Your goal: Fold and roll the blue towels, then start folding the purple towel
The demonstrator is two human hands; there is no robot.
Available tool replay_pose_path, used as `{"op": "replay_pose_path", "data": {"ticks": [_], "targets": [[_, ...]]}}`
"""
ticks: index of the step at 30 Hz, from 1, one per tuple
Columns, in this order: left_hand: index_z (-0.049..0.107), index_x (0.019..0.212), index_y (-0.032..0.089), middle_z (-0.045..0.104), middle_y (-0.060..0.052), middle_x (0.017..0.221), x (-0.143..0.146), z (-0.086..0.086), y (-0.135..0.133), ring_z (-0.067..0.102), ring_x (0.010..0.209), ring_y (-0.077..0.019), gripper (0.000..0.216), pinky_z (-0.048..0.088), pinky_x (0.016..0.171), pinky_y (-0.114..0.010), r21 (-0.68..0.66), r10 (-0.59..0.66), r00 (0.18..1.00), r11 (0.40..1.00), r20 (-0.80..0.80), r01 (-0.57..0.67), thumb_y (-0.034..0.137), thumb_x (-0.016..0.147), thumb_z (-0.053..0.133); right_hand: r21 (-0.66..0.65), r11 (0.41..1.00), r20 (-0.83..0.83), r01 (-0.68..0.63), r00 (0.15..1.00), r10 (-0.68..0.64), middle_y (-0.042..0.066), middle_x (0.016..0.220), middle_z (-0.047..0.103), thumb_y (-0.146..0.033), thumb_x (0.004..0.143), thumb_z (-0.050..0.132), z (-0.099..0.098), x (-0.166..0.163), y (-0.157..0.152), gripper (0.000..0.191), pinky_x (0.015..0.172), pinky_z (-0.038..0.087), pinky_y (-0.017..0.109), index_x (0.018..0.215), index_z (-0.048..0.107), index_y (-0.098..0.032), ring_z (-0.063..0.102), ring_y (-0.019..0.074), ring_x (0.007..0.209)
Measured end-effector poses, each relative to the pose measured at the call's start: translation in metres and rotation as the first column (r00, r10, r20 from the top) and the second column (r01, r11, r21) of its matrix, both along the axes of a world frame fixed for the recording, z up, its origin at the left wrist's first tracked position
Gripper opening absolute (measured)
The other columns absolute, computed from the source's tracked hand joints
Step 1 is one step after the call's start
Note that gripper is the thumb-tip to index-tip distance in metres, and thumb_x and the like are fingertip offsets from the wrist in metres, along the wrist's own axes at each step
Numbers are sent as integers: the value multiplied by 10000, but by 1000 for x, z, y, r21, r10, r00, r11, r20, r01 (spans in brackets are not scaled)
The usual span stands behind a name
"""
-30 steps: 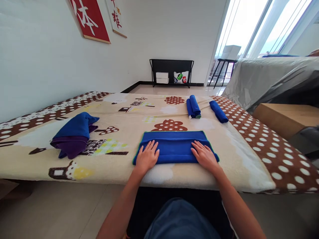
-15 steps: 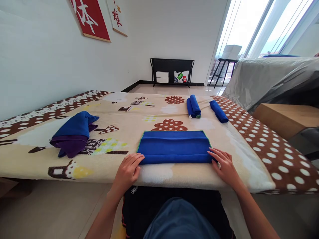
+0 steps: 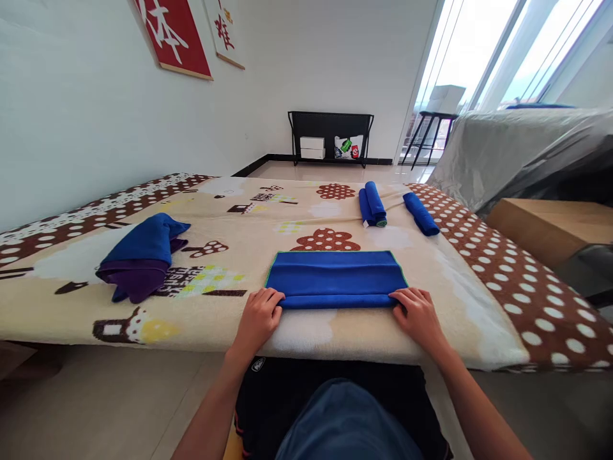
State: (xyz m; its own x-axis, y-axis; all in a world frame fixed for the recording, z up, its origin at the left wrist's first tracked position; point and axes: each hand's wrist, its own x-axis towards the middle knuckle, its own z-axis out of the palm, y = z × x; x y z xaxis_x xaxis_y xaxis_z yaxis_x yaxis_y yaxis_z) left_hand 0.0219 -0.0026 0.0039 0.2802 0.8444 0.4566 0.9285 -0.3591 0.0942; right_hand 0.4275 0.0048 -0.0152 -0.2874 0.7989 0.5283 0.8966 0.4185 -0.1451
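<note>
A blue towel (image 3: pixel 335 271) with green edging lies flat in front of me, its near edge turned over into a narrow roll. My left hand (image 3: pixel 261 313) pinches the left end of that roll, fingers curled over it. At the right end, my right hand (image 3: pixel 417 314) grips the same roll with thumb and fingers closed. Both palms rest low over the blanket (image 3: pixel 330 335).
Two blue pieces, a rolled towel (image 3: pixel 374 203) and another roll (image 3: pixel 421 214), lie farther back on the right. To the left sits a heap of blue and purple cloths (image 3: pixel 141 255). A wooden box (image 3: pixel 550 227) stands beyond the bed's right side.
Both hands have moved inward and slightly away from me. Fingers have closed on the near edge, which is now turned into a thicker roll, and the flat part is shorter.
</note>
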Motion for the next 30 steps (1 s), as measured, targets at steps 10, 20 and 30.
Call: {"op": "replay_pose_path", "data": {"ticks": [10,20,30], "targets": [[661,1023,174,667,-102,996,57,19,16,593,1003,-282,290,397,934,-454,3,169,984,986,-62,-169,66,856,450,-39,983,-6,182,983,-182,85,1001,687,-100,874,484,12,-49,15,248,966,327,429,1014,669,-188,579,254,1008],[501,1417,200,599,-82,1392,97,3,24,555,1252,-223,457,399,1027,-405,-112,-240,971,965,-19,236,143,979,384,-102,963,-79,-248,967,241,60,1360,619,-29,888,383,6,-88,21,546,1093,363,388,1382,553,-186,555,192,1250],[588,1348,196,578,-124,1423,42,0,13,486,1367,-295,393,298,1131,-562,9,-18,999,1000,-28,18,260,1007,403,0,985,-66,-170,983,170,88,1335,634,-154,962,428,0,-40,19,419,1092,395,471,1350,584,-178,546,243,1286]]}}
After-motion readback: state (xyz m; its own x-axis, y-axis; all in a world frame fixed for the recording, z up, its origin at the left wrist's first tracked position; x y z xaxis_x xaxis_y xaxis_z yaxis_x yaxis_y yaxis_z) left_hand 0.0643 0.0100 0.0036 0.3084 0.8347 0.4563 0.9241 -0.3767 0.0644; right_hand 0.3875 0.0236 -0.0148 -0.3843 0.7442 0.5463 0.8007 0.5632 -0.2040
